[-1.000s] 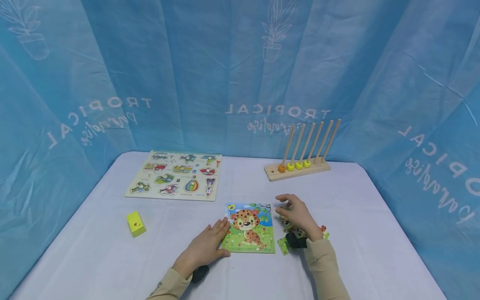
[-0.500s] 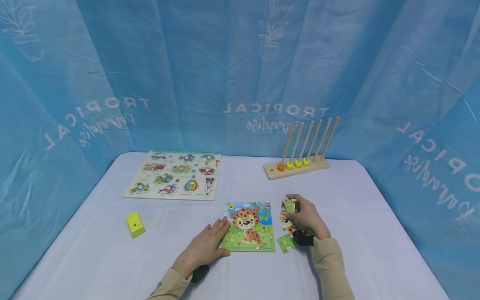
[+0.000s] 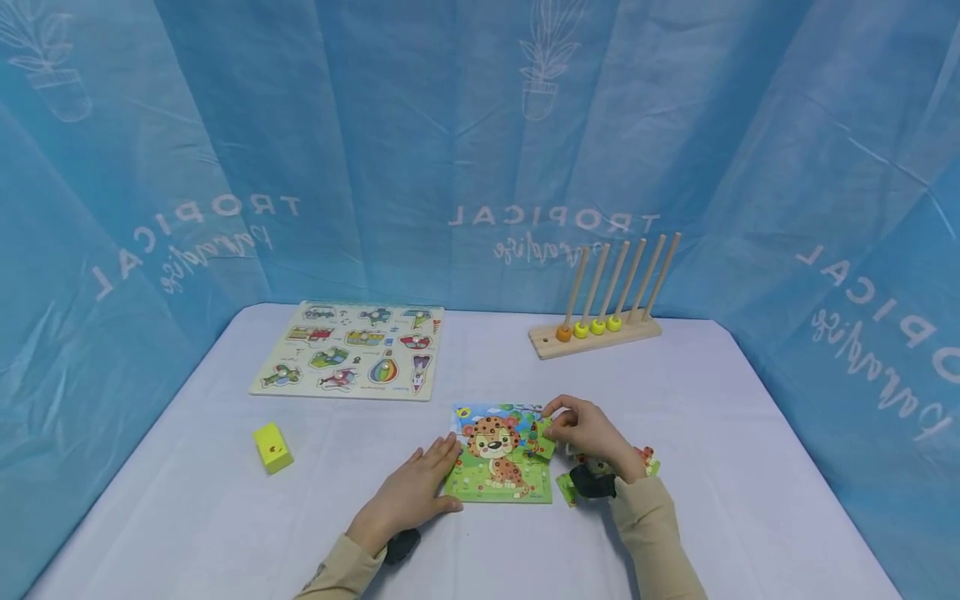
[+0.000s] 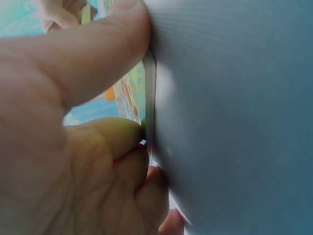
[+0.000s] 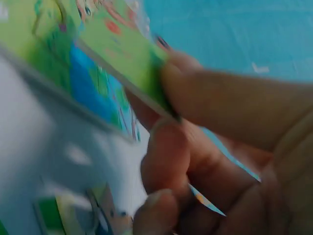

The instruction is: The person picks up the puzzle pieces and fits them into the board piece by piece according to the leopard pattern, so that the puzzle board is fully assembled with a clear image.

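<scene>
A leopard jigsaw puzzle (image 3: 480,490) lies in the middle of the white table. My left hand (image 3: 411,497) rests at its left edge, fingers stretched out; in the left wrist view the thumb and fingertips are right at the board's side. Over the puzzle's right part, my right hand (image 3: 590,431) pinches a green puzzle piece (image 5: 129,58) between thumb and fingers. That piece is tilted and overlaps the board's right edge in the head view. Loose puzzle pieces (image 3: 567,490) lie right of the board, partly hidden under the right hand and wrist.
At the back left is a vehicle peg puzzle board (image 3: 352,392). A yellow block (image 3: 272,448) sits at the left. Toward the back right stands a wooden peg stand (image 3: 600,337) with upright rods and several beads. A blue curtain (image 3: 480,150) closes off the table behind.
My right hand has picked up a green puzzle piece from the loose ones and moved left with it over the board's right side. The left hand has stayed in place.
</scene>
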A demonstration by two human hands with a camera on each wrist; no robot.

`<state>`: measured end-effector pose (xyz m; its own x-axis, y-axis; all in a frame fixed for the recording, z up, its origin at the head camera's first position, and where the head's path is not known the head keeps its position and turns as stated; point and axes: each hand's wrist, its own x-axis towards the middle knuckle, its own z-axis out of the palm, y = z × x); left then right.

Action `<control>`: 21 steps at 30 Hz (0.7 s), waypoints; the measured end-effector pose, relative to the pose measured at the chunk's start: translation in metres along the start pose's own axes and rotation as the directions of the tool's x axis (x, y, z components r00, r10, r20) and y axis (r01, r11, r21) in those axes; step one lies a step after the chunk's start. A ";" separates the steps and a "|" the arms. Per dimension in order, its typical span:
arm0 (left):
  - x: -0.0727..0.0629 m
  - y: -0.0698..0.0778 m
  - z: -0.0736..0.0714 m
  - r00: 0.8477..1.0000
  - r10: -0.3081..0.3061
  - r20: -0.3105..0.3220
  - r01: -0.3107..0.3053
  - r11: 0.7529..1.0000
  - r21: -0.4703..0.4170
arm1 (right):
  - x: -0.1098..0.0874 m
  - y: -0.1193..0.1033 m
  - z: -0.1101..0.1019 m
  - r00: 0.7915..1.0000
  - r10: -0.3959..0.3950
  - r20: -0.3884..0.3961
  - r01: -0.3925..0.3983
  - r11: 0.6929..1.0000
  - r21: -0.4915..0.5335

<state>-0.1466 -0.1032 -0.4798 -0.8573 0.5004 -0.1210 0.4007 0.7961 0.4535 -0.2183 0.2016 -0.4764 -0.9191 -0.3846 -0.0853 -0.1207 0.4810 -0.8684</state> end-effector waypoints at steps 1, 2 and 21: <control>0.000 0.000 0.000 1.000 -0.004 0.002 0.004 1.000 0.001 | 0.000 -0.001 0.003 0.999 -0.006 0.038 0.006 1.000 -0.005; 0.000 0.001 0.000 1.000 -0.004 0.003 0.004 1.000 0.001 | -0.001 -0.003 0.006 0.997 -0.013 0.072 0.014 1.000 -0.008; -0.002 0.003 -0.002 1.000 0.000 0.002 0.000 1.000 -0.010 | -0.003 -0.012 0.028 0.985 -0.049 0.165 0.082 0.976 -0.203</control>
<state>-0.1444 -0.1020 -0.4766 -0.8567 0.5011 -0.1226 0.3975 0.7926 0.4624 -0.2033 0.1751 -0.4793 -0.8376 -0.5323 -0.1226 -0.2693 0.5976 -0.7552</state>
